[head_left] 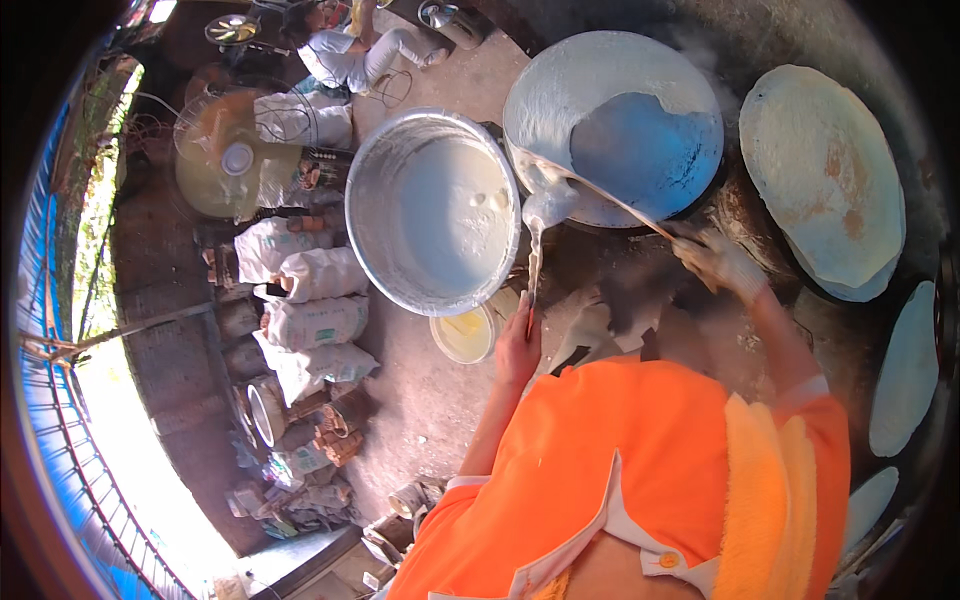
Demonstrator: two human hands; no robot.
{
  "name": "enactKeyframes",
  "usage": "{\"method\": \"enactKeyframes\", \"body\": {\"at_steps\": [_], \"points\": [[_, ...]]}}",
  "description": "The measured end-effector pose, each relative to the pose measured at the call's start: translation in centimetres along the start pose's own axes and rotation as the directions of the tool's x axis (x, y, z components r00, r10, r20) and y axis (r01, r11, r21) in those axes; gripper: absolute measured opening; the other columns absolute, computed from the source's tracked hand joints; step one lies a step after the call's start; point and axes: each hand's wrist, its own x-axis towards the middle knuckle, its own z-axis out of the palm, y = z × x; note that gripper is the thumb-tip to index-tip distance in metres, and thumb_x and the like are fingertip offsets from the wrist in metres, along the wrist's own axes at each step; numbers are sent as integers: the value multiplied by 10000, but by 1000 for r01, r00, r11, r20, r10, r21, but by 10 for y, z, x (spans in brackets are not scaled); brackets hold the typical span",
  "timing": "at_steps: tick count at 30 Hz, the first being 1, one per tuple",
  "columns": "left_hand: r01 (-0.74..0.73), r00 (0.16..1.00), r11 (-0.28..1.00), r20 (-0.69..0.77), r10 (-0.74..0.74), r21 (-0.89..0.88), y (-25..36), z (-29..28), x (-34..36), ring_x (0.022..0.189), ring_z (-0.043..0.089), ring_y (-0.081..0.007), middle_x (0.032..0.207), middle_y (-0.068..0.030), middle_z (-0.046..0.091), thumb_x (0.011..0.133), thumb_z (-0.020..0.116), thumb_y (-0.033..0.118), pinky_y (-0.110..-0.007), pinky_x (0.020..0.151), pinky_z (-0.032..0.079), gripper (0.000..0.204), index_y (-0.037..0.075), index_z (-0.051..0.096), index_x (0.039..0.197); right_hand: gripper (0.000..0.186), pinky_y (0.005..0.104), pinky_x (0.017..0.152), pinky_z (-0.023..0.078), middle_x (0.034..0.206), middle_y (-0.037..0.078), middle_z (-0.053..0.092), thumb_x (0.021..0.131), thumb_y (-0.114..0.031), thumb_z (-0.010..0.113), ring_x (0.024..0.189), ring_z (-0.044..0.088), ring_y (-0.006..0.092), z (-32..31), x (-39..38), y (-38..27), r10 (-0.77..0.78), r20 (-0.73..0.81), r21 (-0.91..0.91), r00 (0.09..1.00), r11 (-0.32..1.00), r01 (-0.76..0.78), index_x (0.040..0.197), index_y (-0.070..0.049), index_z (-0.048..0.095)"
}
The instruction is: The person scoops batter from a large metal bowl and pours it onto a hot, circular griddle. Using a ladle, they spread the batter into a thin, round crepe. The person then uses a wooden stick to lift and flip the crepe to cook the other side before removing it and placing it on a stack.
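My left hand [517, 345] is closed around the handle of a ladle [550, 206]. The ladle's batter-coated bowl hangs between a large metal basin [359, 235] and a round griddle [590, 215]. White batter [545, 90] covers the griddle's far and left part, and a dark bluish area shows bare. My right hand [718, 262], which looks gloved, grips a long thin wooden stick [615, 200]. That stick slants over the griddle's near left edge, its far end by the batter. Pale liquid batter [440, 215] fills the basin, with a few small lumps near its right side.
A large pale flatbread [800, 150] lies on a round surface at right, with more pale rounds [905, 370] nearer. Beside the basin stands a small tub [463, 335] with yellow contents. White sacks [315, 320], bricks and a fan [237, 158] line the left. Another person [355, 60] is at the back.
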Motion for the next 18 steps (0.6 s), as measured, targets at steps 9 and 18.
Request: {"method": "enactKeyframes", "body": {"at_steps": [9,18], "points": [[142,978,446,195,75,-884,2,-118,93,466,441,-77,711,-53,503,930,430,185,-185,407,340,383,-16,368,1250,157,195,428,312,640,-59,413,889,-280,529,485,358,52,92,31,-163,209,-2,995,978,102,-20,900,-128,490],[-388,922,553,-312,231,-737,-13,-306,170,403,370,-56,630,-31,481,914,467,265,-178,380,272,357,14,456,1167,239,248,371,312,623,-33,473,889,-379,513,410,371,83,163,127,-223,356,-204,968,912,-65,242,939,-150,468]]}}
